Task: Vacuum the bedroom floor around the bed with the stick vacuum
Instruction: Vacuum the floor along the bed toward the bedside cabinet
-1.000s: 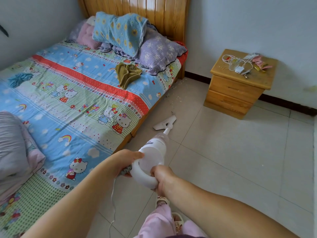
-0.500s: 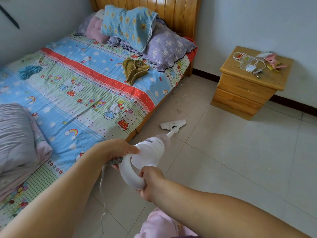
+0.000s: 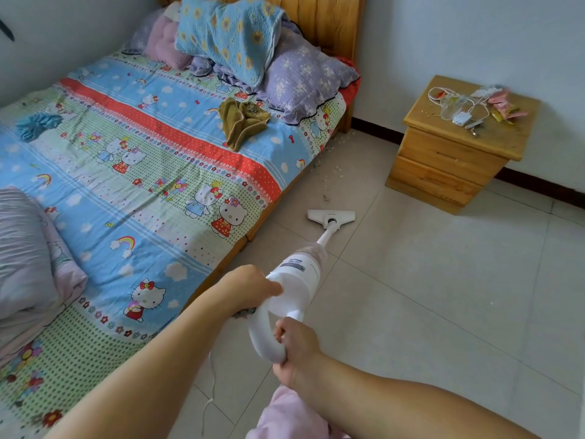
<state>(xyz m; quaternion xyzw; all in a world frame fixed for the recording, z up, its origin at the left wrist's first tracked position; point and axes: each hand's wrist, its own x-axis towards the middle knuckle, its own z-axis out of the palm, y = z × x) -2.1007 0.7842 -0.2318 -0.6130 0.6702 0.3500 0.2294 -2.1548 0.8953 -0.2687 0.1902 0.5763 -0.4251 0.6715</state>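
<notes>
The person steers the stick vacuum along the floor on the near side of the bed. The right hand is clenched round the white loop handle at the rear of the machine, fingers wrapped through the ring. The left hand grips the side of the motor body just ahead of that handle, fingers curled against it. The wand slopes down and away to the floor head, which sits flat on the tiles close to the bed's long edge, about level with the red stripe on the sheet.

By the look of it, the job is partly through at most. A scatter of crumbs and debris lies on the tiles just beyond the floor head, running along the bed's edge up to the headboard corner, in the gap between the bed and the nightstand. That strip clearly remains to be cleaned. The tiles between the floor head and the person look free of visible dirt, though whether they have been vacuumed cannot be told. A thin cord hangs below the handle. The floor at the foot and far side of the bed is out of view.
</notes>
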